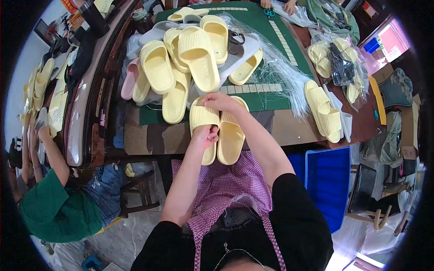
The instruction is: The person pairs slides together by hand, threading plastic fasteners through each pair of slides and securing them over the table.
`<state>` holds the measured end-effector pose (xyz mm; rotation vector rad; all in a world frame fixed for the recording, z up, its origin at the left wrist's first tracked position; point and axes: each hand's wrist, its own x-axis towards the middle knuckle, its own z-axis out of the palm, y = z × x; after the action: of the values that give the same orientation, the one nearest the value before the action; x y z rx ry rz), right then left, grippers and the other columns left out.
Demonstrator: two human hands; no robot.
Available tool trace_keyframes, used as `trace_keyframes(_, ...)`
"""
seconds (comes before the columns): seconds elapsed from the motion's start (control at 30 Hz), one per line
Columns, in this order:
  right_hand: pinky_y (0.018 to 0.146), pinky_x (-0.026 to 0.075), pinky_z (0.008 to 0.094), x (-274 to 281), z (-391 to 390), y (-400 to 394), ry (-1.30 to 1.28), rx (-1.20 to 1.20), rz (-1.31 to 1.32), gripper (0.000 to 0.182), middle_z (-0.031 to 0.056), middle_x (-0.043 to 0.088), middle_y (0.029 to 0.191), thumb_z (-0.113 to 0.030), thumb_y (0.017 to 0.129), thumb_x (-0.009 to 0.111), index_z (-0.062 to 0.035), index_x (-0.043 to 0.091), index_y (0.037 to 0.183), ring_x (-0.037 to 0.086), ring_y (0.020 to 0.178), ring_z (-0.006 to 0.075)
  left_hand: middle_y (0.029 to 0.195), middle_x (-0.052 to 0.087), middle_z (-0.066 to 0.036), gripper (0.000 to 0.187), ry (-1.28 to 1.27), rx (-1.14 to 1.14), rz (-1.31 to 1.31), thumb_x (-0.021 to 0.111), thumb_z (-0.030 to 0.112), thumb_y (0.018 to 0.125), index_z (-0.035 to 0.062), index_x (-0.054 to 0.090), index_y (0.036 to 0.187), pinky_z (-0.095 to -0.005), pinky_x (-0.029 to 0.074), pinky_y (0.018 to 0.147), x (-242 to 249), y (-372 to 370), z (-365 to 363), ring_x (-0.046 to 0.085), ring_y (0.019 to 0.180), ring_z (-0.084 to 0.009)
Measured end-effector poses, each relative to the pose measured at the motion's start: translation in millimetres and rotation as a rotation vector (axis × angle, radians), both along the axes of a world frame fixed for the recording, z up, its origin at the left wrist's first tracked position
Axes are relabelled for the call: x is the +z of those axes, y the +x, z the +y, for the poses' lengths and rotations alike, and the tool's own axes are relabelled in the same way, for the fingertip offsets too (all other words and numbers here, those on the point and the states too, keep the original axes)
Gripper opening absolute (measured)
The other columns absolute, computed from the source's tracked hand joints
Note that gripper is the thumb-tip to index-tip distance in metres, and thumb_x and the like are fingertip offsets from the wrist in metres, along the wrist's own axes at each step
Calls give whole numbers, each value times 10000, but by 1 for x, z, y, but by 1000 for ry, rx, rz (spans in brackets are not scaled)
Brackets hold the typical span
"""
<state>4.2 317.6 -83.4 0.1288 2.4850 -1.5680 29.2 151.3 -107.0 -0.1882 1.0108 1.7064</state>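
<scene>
A pair of pale yellow slippers lies side by side at the table's front edge, heels toward me. My left hand is closed at the strap opening of the left slipper, its fingers curled in at the strap's rear edge. Across the toe end of that same slipper reaches my right hand, fingers bent and gripping near the strap's front edge. The right slipper rests beside it, partly covered by my right forearm. Whatever small thing the fingertips might hold is hidden.
A heap of yellow slippers stands just beyond my hands. Clear plastic strands spread to its right. More slippers lie at the right edge, above a blue crate. A co-worker in a green shirt sits at left.
</scene>
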Motion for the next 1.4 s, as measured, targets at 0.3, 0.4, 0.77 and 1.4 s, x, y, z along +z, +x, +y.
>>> trace_keyframes(0.3,700,447,222,10,-14,18,-232,-402,123,167,52,637,781,-95,724,600,27,649,827,570,742,101,663,497,-31,122,120,220,43,425,91,874,45,528,828,-285,398,536,-1,13,-1,449,534,-123)
trace_keyframes(0.4,584,439,223,7,-6,21,-320,-639,197,196,64,624,693,-110,727,595,26,651,855,551,633,100,772,534,-48,112,150,388,138,461,68,862,21,558,895,-291,440,636,21,39,-8,516,677,-135)
trace_keyframes(0.77,660,465,228,35,-16,68,-773,-658,319,213,76,639,810,-41,794,581,35,584,992,596,726,118,840,554,-45,201,-295,225,1062,515,22,834,-1,532,1033,-215,431,672,92,31,6,527,755,-101)
trace_keyframes(1.4,671,431,203,38,-9,101,-555,-697,316,166,22,624,811,-54,777,578,12,645,914,544,735,72,698,525,38,120,-117,147,725,563,139,836,45,603,899,-168,366,485,60,2,40,421,542,-23)
